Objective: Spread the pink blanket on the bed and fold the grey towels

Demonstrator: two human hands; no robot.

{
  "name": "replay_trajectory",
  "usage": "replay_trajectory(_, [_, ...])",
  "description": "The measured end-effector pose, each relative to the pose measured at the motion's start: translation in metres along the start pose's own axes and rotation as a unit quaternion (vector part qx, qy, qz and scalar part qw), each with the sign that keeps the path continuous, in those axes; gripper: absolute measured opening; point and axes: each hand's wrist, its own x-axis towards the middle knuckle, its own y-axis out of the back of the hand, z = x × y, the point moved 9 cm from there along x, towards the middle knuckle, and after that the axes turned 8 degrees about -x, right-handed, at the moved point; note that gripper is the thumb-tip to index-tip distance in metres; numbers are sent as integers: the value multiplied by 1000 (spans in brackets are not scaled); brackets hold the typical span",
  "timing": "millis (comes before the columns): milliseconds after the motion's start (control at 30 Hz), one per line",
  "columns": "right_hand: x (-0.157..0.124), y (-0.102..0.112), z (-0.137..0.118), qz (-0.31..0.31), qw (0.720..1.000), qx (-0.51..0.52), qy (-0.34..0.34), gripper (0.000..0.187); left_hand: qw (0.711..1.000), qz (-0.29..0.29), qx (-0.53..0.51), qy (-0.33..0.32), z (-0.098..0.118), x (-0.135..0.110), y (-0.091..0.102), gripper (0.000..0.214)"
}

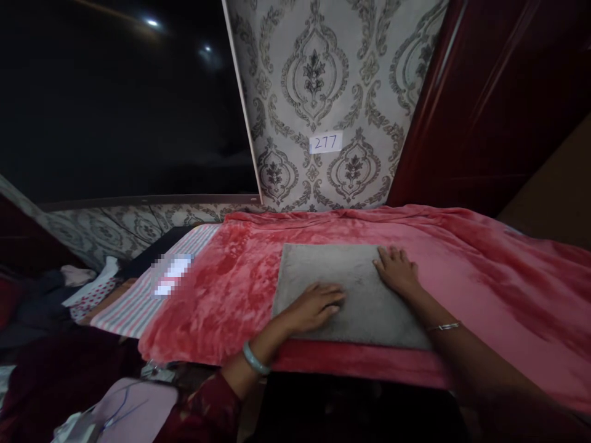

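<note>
A rumpled plush red blanket (484,295) is spreading beneath a square grey fibrous mat (369,301) lying flat on it, the left hand (314,307) is resting on the mat with fingers close together, a smooth pale bangle (255,358) circling that wrist, and the right hand (396,269) is pressing its far edge with fingers slightly spread.

My view is dim, with glare spots (152,23) on the dark pane (115,111), faint shadows by my left hand (314,307) and right hand (396,271), edges bowed.
</note>
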Motion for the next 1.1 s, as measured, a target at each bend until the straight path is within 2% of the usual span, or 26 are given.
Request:
replay_trajectory(67, [-2,16,-35,28,998,-6,65,57,994,83,27,72,-10,-16,16,49])
replay_trajectory(133, [-10,27,-90,30,985,13,170,55,972,156,75,157,-23,-35,26,52])
replay_trajectory(167, [-15,30,-120,18,974,26,222,55,963,173,96,181,-26,-42,25,53])
replay_trajectory(233, [-27,33,-176,-17,948,46,314,56,959,173,124,189,-24,-49,14,56])
replay_trajectory(300, [-38,31,-222,-56,919,54,388,56,962,152,140,177,-19,-52,-2,59])
replay_trajectory(400, [-42,22,-258,-104,889,51,443,57,963,137,147,182,-17,-56,-15,61])
replay_trajectory(567, [-19,8,-268,-109,884,50,453,62,966,145,137,167,-18,-60,-17,60])
replay_trajectory(733, [8,-3,-268,-131,904,55,403,64,965,155,148,151,-18,-63,-21,59])
replay_trajectory(867, [20,-4,-270,-135,917,62,369,64,958,183,183,126,-7,-72,-24,58])
replay_trajectory(1000, [9,2,-267,-122,918,70,372,62,951,206,210,93,4,-79,-23,58])
replay_trajectory(1100, [-25,9,-261,-110,885,87,445,60,945,240,212,73,9,-82,-19,54])
